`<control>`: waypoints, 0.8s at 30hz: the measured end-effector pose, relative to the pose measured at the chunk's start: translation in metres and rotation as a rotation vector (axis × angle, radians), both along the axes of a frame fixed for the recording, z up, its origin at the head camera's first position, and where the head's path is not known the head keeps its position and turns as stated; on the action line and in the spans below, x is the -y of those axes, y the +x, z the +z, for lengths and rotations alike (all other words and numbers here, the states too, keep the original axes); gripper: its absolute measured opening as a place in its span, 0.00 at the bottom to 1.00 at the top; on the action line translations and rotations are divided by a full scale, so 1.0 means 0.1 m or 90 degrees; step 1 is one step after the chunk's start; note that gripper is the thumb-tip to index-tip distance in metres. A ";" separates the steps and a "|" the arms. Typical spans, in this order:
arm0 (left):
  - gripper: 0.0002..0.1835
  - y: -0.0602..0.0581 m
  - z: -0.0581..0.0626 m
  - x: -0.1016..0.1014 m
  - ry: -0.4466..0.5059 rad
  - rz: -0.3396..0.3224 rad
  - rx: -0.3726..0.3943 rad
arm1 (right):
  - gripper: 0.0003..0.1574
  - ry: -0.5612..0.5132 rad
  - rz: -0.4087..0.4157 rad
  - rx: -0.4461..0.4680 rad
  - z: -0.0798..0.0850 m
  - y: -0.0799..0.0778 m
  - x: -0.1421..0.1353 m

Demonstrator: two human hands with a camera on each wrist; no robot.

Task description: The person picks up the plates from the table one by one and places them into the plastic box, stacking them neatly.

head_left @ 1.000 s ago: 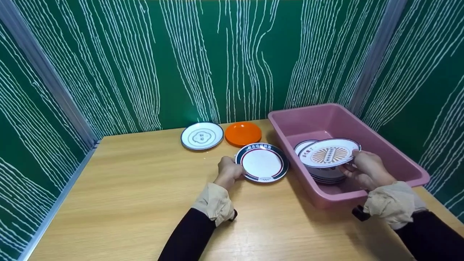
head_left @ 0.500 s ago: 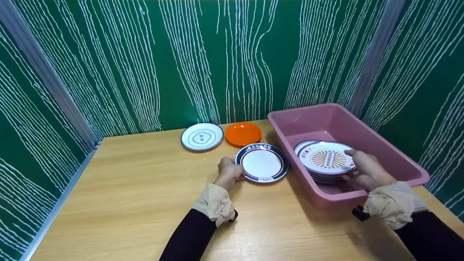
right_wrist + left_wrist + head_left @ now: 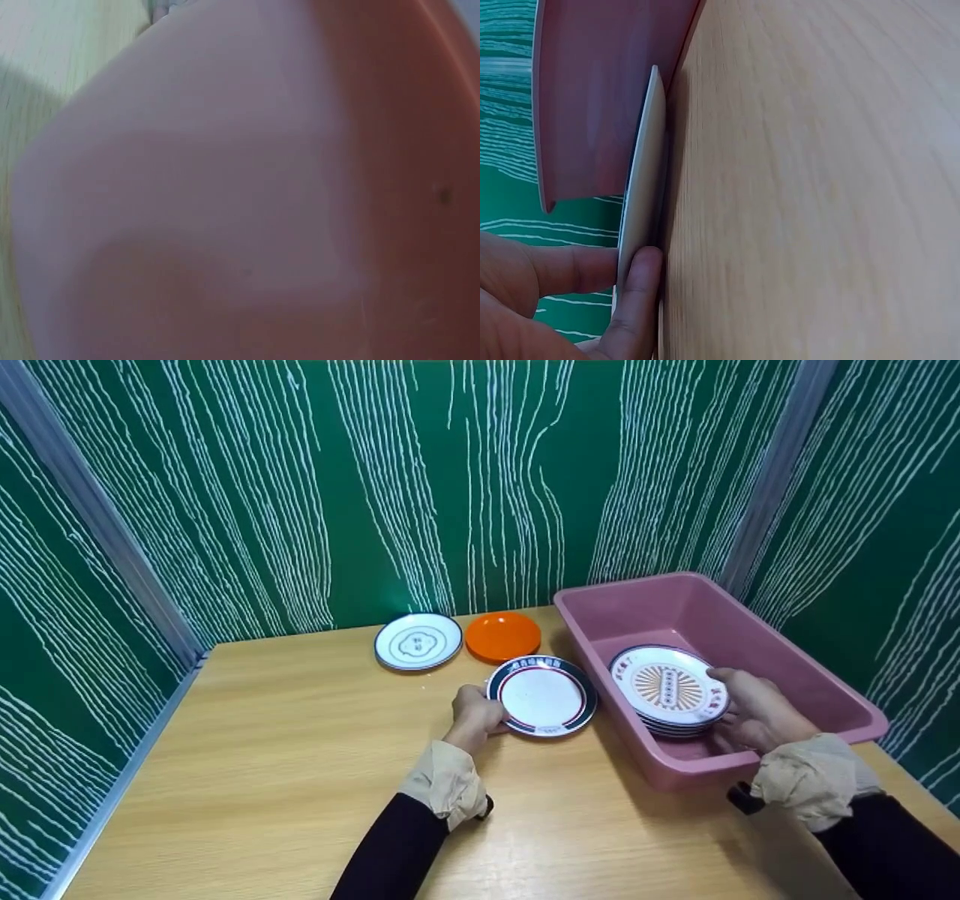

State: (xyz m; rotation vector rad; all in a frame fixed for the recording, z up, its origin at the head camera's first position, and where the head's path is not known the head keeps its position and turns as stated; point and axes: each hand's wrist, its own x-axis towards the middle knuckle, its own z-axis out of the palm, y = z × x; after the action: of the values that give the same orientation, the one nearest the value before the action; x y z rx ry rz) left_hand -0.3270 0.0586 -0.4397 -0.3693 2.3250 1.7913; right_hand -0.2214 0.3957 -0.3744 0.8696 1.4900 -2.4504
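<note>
My left hand (image 3: 477, 714) pinches the left edge of a white plate with a dark green patterned rim (image 3: 541, 697); in the left wrist view its fingers (image 3: 637, 292) lie on both faces of this plate (image 3: 643, 180), which is tilted close over the tabletop. Inside the pink plastic tub (image 3: 810, 679), a white plate with an orange sunburst print (image 3: 667, 686) lies on top of a stack of plates (image 3: 675, 729). My right hand (image 3: 761, 712) grips that top plate at its right rim, thumb over the edge and fingers lower at the side.
Toward the back of the wooden table (image 3: 300, 750) lie a white plate with a blue line emblem (image 3: 418, 642) and an orange plate (image 3: 503, 637). Behind them rises a green wall with white lines (image 3: 517, 495). The tub's wall (image 3: 210, 187) fills the right wrist view.
The sunburst plate has come down from a tilted position and turned slightly to lie flat on the stack, covering the plate under it. My left hand has stayed in place.
</note>
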 end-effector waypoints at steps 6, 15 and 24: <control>0.28 0.02 -0.01 0.00 0.019 0.005 -0.007 | 0.10 0.008 0.009 0.005 0.01 0.01 0.01; 0.30 0.07 0.04 0.01 0.068 0.036 -0.027 | 0.11 0.106 -0.004 0.010 0.01 0.05 0.01; 0.22 0.14 0.18 0.03 0.188 0.059 -0.094 | 0.10 0.130 -0.011 0.002 0.00 0.03 0.02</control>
State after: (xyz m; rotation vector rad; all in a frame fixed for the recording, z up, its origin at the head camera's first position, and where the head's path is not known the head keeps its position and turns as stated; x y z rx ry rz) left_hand -0.3134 0.0554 -0.4217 -0.3123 2.1153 2.2372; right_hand -0.2182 0.3938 -0.3748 0.9227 1.7630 -2.3366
